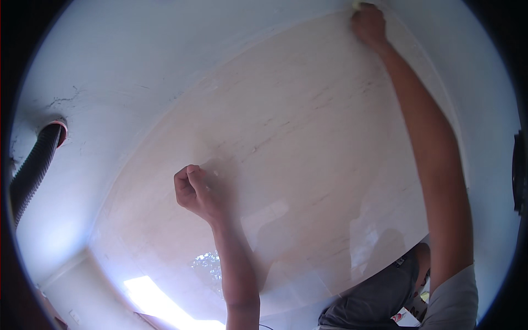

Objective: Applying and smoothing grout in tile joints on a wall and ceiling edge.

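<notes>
A glossy, cream stone-like countertop [297, 137] with faint grey veins fills the middle of the head view. My left hand [195, 190] is closed in a fist over its left part, thumb laid across the curled fingers, and nothing shows in it. My right arm stretches to the far right corner, where my right hand [369, 26] is closed around a small pale yellow piece [357, 5]. Only a bit of that piece shows above the fingers, too little to tell its kind. It is against the edge where the countertop meets the wall.
Pale walls [126, 55] border the far and right sides. A black corrugated hose [36, 165] comes out of a round wall hole at the left, with dark smudges around it. Bright window light [154, 302] reflects at the lower left. My legs in dark shorts [374, 297] are at the lower right.
</notes>
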### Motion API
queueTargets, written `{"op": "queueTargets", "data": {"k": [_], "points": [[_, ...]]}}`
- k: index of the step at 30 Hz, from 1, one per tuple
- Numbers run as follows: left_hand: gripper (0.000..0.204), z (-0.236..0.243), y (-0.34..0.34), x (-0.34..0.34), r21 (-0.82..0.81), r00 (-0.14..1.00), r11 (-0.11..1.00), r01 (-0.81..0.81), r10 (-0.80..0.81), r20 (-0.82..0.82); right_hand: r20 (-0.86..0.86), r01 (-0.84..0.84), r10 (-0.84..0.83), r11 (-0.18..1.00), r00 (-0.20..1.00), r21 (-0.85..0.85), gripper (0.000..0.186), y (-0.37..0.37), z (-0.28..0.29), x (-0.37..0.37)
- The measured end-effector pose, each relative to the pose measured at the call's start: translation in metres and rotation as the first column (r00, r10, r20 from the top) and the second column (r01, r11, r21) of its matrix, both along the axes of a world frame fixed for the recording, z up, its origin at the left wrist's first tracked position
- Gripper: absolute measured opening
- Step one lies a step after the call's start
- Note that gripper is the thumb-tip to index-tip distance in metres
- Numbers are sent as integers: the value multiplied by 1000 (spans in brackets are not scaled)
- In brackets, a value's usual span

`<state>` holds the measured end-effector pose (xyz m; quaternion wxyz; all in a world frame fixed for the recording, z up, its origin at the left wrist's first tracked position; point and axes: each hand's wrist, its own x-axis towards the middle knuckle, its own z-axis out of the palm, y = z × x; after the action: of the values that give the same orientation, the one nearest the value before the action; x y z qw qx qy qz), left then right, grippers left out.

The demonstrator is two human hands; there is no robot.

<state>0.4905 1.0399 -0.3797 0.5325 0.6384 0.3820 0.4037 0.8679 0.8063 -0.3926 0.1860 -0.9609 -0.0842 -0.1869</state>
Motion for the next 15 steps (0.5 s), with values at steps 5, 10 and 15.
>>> {"op": "queueTargets", "data": {"k": [5,10,15], "points": [[15,-1,-6,-14,78,998,997,-19,24,-66,81,-342,334,931,939,128,28,136,-18,-162],[19,-10,4,-20,15,997,1000,13,-12,-78,49,-764,840,464,540,449,24,162,4,-226],[16,-2,-9,-10,-21,1000,1000,0,-1,-14,359,-361,263,902,896,239,23,22,10,-78]]}}
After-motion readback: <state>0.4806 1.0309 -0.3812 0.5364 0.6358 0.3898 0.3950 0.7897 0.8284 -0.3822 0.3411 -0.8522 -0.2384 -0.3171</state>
